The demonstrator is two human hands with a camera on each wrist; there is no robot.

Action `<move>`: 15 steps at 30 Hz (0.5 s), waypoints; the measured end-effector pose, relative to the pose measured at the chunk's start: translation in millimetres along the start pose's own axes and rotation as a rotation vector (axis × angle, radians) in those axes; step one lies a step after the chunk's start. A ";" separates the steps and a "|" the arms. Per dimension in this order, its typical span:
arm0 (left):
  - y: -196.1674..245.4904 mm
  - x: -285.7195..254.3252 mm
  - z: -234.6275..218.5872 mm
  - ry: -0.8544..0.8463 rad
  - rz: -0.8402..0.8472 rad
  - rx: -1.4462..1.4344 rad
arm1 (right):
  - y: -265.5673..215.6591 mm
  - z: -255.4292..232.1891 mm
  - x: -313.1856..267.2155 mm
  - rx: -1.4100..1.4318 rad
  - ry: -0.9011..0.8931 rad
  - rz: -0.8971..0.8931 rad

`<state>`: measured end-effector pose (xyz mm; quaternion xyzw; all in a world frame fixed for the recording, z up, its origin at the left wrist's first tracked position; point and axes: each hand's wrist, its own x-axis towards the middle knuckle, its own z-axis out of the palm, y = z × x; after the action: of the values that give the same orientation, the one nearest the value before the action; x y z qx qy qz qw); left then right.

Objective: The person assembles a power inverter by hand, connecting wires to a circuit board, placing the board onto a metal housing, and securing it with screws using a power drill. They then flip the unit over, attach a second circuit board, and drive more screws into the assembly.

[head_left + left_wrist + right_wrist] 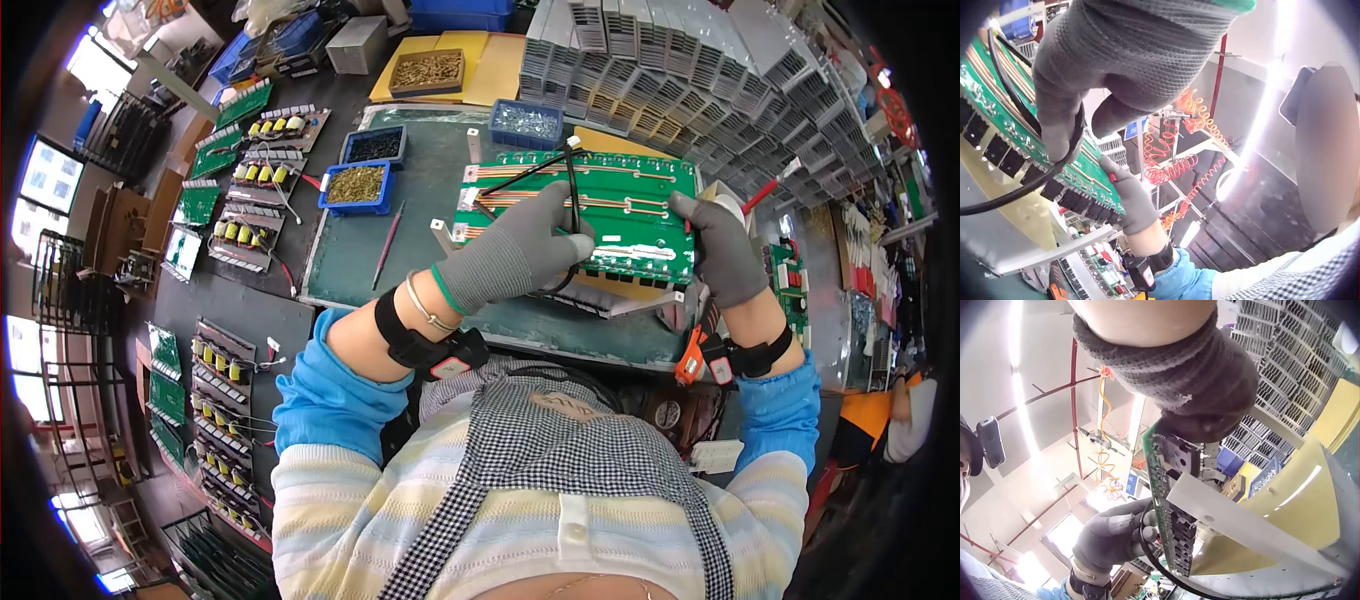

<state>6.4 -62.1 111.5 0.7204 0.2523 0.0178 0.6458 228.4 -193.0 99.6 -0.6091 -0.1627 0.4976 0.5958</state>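
Observation:
My gloved left hand (515, 250) reaches over the green circuit board (612, 232), pinching a black cable (574, 185) between thumb and fingers. The cable has a white connector (573, 143) at its far end; in the left wrist view the cable (1010, 203) loops below the fingertips. My gloved right hand (728, 255) grips the board's right edge, thumb on top. Copper-coloured strips run along the upper face. From the right wrist view, black components (1182, 531) line the board's edge, beside a pale metal bracket (1241, 519).
Blue bins of brass-coloured parts (358, 186), black parts (376, 146) and clear parts (526, 124) stand around the board. A red-handled screwdriver-like tool (388, 246) lies left on the mat. Stacked metal fins (680, 90) rise behind; assembled boards (250, 175) lie left.

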 end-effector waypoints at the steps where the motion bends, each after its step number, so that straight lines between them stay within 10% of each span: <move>1: -0.9 -1.6 -0.3 -0.005 -0.002 -0.039 | 3.7 0.9 -0.1 -0.023 -0.008 0.008; 8: -11.0 -12.0 -16.0 -0.093 0.073 -0.341 | 28.2 0.2 11.1 -0.062 -0.037 0.191; 15: -13.7 -24.6 -35.5 -0.065 0.094 -0.143 | 37.9 -36.0 2.8 -1.030 -0.292 -0.035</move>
<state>-32.2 -38.4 112.0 0.6837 0.1951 0.0427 0.7019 243.5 -220.1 57.5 -0.7443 -0.4772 0.4226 0.1992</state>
